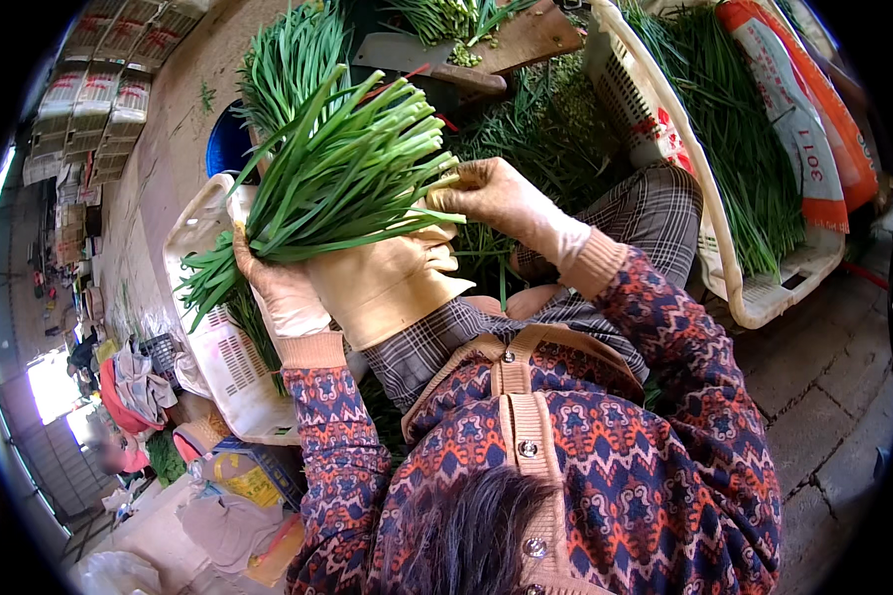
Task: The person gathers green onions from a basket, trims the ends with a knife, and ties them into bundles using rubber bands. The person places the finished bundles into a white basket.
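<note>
My left hand (271, 286), in a thin stained glove, is closed around the leafy end of a bunch of garlic chives (342, 178). The cut stem ends of the bunch fan out towards the upper right. At those ends my right hand (502, 197), gloved too, pinches something small and pale between thumb and fingers, probably a stem or leaf. Below the bunch, a tan cloth or leather cover (387, 286) lies over my thigh. Farther off, a cleaver (431, 63) with a wooden handle rests beside a wooden board (539, 37) bearing cut stem bits.
A white plastic crate (736, 286) at the right holds long green leaves and a printed sack (796, 126). Another white crate (230, 394) stands at the left, near a blue bucket (227, 145). More chives (294, 67) lie ahead. Loose trimmings (535, 134) cover the ground between.
</note>
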Demonstrator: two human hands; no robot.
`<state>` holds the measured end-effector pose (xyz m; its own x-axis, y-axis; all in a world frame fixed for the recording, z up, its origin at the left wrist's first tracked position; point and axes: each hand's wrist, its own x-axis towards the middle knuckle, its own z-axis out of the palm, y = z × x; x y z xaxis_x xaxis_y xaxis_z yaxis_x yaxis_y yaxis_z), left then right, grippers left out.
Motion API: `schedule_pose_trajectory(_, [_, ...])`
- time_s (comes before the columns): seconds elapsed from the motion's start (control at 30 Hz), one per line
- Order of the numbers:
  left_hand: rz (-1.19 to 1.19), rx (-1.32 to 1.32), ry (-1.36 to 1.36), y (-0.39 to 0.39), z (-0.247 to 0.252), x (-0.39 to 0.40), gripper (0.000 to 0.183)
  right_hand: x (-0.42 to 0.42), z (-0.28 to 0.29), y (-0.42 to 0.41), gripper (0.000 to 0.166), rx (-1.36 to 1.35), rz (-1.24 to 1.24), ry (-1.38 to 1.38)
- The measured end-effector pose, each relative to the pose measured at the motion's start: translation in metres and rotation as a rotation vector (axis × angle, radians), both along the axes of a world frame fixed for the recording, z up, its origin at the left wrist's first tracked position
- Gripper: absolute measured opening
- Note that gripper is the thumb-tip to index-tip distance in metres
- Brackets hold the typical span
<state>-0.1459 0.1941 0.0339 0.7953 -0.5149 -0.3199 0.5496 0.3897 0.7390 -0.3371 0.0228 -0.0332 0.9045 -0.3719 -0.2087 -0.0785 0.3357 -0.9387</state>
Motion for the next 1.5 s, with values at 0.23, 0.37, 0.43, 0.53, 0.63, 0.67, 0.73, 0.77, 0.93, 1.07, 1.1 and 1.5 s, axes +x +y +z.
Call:
schedule_pose_trajectory(0.23, [0.015,-0.037,-0.018,-0.003,0.002,-0.004,0.055,-0.026,-0.051,-0.028,0.021,0.483,-0.280,-0.048])
schedule_pose_trajectory(0.37, [0.063,0.003,-0.011,-0.005,0.002,-0.010,0.059,-0.023,-0.020,-0.007,0.030,0.196,-0.277,-0.070])
schedule_pose_trajectory(0.43, [0.077,0.042,0.010,-0.003,0.002,-0.005,0.058,-0.013,0.013,-0.004,0.047,0.075,-0.213,-0.004])
schedule_pose_trajectory(0.53, [0.043,0.002,-0.026,0.007,-0.018,0.017,0.054,0.009,0.000,-0.007,0.060,0.015,-0.219,-0.075])
schedule_pose_trajectory(0.63, [0.042,-0.029,-0.031,0.008,-0.024,0.026,0.052,0.023,-0.016,-0.006,0.063,-0.116,-0.281,-0.068])
schedule_pose_trajectory(0.67, [0.060,-0.019,-0.036,0.008,-0.025,0.028,0.052,0.026,-0.017,-0.006,0.063,-0.166,-0.301,-0.017])
schedule_pose_trajectory(0.73, [0.065,-0.043,-0.023,0.011,-0.033,0.040,0.051,0.031,-0.020,-0.008,0.059,-0.280,-0.351,0.040])
schedule_pose_trajectory(0.77, [0.074,-0.024,-0.026,0.014,-0.037,0.043,0.051,0.033,-0.022,-0.008,0.059,-0.313,-0.360,0.027])
schedule_pose_trajectory(0.93, [0.092,0.039,0.009,0.009,-0.031,0.033,0.051,0.040,-0.019,-0.006,0.056,-0.289,-0.367,-0.066])
schedule_pose_trajectory(1.07, [0.061,0.038,-0.029,0.009,-0.029,0.034,0.049,0.038,-0.021,-0.011,0.056,-0.448,-0.349,-0.173])
schedule_pose_trajectory(1.1, [0.047,0.022,-0.020,0.008,-0.029,0.032,0.049,0.033,-0.016,-0.013,0.056,-0.505,-0.299,-0.125])
schedule_pose_trajectory(1.5, [0.036,0.054,-0.006,-0.002,-0.018,0.022,0.038,-0.049,-0.053,-0.113,0.030,-1.464,0.022,0.631])
